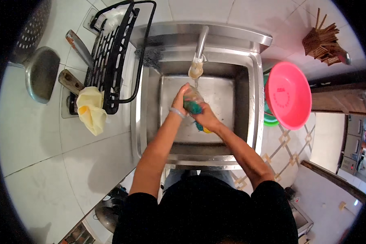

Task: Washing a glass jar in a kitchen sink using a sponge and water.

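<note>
My left hand (pixel 180 102), with a pale bangle at the wrist, and my right hand (pixel 208 117) are together over a stainless steel sink (pixel 174 126). Between them they hold a green scouring pad (pixel 192 107) and something clear and blurred, perhaps a glass or plastic vessel, just below the faucet (pixel 202 42). A thin stream of water comes from the cloth-like or plastic piece on the spout (pixel 195 70). Under my right hand, a blue-green thing (pixel 199 126) and a yellow thing (pixel 207 130) show on the sink floor; their kinds cannot be told.
A black metal rack (pixel 109 70) on the left wall holds handled utensils and a pale yellow glove or cloth (pixel 92 111). A ladle (pixel 42 74) hangs further left. Right of the sink stands a pink plastic basin (pixel 289 94) beside green ones. A woven basket (pixel 318 41) holds chopsticks.
</note>
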Available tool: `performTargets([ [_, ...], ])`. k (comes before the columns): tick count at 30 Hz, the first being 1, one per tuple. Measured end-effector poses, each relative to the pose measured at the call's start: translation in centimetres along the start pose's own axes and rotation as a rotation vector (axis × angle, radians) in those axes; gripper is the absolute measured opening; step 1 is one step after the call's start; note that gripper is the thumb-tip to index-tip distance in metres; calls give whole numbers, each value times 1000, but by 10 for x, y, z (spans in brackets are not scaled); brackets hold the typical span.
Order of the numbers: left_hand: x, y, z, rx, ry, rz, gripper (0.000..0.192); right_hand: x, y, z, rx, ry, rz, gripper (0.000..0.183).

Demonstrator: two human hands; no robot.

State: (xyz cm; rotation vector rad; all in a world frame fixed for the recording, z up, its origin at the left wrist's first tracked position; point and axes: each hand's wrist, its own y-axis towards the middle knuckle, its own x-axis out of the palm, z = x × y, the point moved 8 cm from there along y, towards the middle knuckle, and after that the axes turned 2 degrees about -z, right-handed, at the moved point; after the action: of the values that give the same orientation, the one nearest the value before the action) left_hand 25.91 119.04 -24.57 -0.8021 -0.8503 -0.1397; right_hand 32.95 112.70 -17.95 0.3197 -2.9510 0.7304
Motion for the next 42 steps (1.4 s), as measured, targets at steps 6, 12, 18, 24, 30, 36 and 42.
performTargets([
  [6, -5, 5, 20, -31, 562, 275, 42, 8, 0, -22, -633, -842, 157, 46],
  [12, 21, 7, -3, -58, -23, -188, 48, -3, 25, 13, 30, 761, 135, 53],
  [18, -60, 68, 22, 16, 261, 217, 57, 11, 49, -24, -322, -1137, -150, 43],
  [24, -6, 76, 1, -133, 57, 140, 51, -32, 47, -51, -489, -855, 54, 31],
  [30, 4, 77, 15, 72, 133, 30, 44, -42, 53, -37, -386, -243, 189, 36],
  [36, -4, 56, 25, -87, 587, 260, 41, -20, 64, -8, -400, -1212, 9, 37],
  [42, 31, 15, 18, 55, 45, -39, 34, -31, 62, -3, -74, 235, 28, 40],
])
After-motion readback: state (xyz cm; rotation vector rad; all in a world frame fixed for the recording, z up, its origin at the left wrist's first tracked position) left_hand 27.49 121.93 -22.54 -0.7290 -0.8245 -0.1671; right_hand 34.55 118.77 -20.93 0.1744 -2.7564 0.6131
